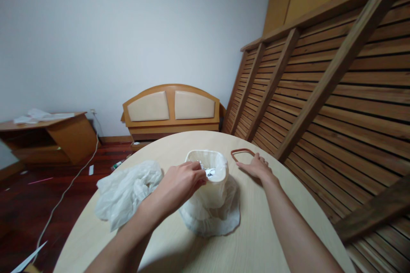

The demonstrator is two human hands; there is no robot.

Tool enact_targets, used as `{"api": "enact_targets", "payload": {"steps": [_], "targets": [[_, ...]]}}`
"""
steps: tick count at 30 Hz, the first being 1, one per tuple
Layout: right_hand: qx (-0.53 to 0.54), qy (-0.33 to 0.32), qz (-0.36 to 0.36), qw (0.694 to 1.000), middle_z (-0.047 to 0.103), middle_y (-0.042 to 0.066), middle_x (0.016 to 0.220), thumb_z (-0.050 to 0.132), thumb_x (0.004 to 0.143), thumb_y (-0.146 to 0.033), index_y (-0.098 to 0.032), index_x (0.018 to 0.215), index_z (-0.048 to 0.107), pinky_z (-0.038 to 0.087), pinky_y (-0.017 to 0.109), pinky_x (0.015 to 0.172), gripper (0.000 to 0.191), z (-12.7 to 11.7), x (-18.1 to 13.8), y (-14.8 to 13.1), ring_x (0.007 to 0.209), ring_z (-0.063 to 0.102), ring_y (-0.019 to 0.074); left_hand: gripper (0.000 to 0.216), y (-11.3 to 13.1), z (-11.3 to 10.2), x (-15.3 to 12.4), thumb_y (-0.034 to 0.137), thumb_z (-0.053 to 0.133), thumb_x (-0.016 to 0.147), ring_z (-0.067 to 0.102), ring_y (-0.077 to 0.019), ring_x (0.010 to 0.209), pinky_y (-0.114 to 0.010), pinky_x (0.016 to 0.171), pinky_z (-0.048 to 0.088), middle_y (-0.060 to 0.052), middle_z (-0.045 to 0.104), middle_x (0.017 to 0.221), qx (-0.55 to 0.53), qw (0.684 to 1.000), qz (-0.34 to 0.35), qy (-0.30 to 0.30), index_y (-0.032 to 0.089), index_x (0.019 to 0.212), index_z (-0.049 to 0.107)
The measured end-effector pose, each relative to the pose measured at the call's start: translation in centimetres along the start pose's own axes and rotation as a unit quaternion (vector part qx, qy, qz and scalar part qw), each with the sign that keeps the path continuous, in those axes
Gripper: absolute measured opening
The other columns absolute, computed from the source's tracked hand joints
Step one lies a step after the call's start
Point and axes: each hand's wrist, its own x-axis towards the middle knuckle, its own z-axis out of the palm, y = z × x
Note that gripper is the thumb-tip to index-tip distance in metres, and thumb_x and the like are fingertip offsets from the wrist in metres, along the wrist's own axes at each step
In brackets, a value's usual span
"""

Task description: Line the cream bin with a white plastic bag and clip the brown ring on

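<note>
A small cream waste bin (215, 183) stands on the round pale wooden table (256, 239), with a white plastic liner bunched around its base (221, 222). My left hand (182, 181) is closed in a pinch at the bin's near rim, on the liner's edge or the crumpled scraps inside. My right hand (256, 166) lies flat on the table right of the bin, fingers stretched out and touching a brown ring-shaped bin rim (241, 152). A crumpled white plastic bag (128, 192) lies left of the bin.
A slatted wooden bed frame (336, 94) leans close on the right. A wooden headboard (171, 111) stands against the far wall. A low wooden cabinet (48, 136) sits at the left, and a white cable (70, 183) trails across the dark floor.
</note>
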Motion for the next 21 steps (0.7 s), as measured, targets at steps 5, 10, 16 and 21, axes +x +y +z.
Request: {"api": "enact_targets", "payload": {"steps": [5,10,16,21], "targets": [[-0.002,0.023,0.017,1.000,0.032,0.032,0.156,0.060,0.075,-0.074,0.003,0.156,0.012,0.032,0.050,0.113,0.122,0.9,0.6,0.8,0.143,0.036,0.0422,0.019,0.0,-0.1,0.0,0.026,0.053,0.100,0.064,-0.0175,0.086,-0.027,0.068,0.044,-0.001,0.066,0.091,-0.006,1.000,-0.002,-0.001,0.021,0.089,0.068],[0.002,0.046,0.017,0.999,0.032,0.028,0.157,0.058,0.074,-0.076,0.002,0.156,0.011,0.030,0.049,0.114,0.123,2.1,1.4,1.5,0.144,0.035,0.0393,0.018,0.1,-0.1,0.0,0.026,0.054,0.099,0.064,-0.0169,0.085,-0.026,0.067,0.043,-0.001,0.066,0.090,-0.012,1.000,-0.009,-0.006,0.022,0.089,0.069],[0.013,0.066,0.017,0.998,0.032,0.027,0.158,0.054,0.077,-0.076,0.001,0.156,0.016,0.027,0.050,0.115,0.117,3.4,1.9,2.2,0.145,0.033,0.0381,0.017,-0.1,0.2,0.0,0.024,0.055,0.099,0.063,-0.0167,0.084,-0.026,0.067,0.041,0.000,0.065,0.089,-0.015,1.000,-0.005,0.001,0.022,0.087,0.068],[0.023,0.076,0.014,0.997,0.031,0.026,0.159,0.056,0.074,-0.077,0.000,0.156,0.019,0.026,0.051,0.116,0.119,3.8,2.0,2.4,0.145,0.032,0.0396,0.019,-0.2,0.2,0.1,0.026,0.055,0.099,0.063,-0.0168,0.083,-0.026,0.066,0.040,0.000,0.065,0.089,-0.014,1.000,-0.010,0.004,0.021,0.086,0.068]]}}
